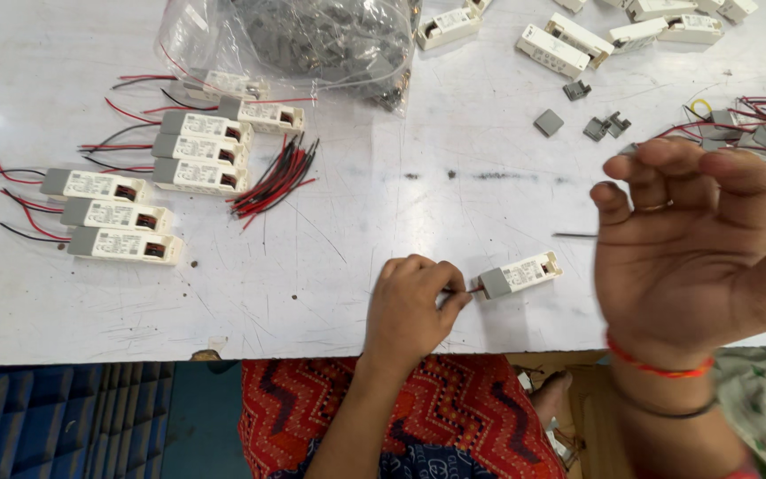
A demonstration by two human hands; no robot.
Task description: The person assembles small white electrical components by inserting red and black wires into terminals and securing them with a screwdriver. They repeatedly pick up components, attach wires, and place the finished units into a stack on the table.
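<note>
Left hand (414,306) pinches wires at a white module (521,274); right hand (693,244) hovers raised.

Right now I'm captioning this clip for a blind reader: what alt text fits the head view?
A left hand pinches wires at the grey end of a small white module on a white table, while the right hand is raised, fingers curled. Finished modules with red and black wires lie in rows to the left.

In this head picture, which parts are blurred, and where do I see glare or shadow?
Head view: the raised right hand is soft, blurred by closeness or motion; the left hand and the white module it touches are sharper; the clear plastic bag shows glare; light is even, shadows faint on the white table.
</note>
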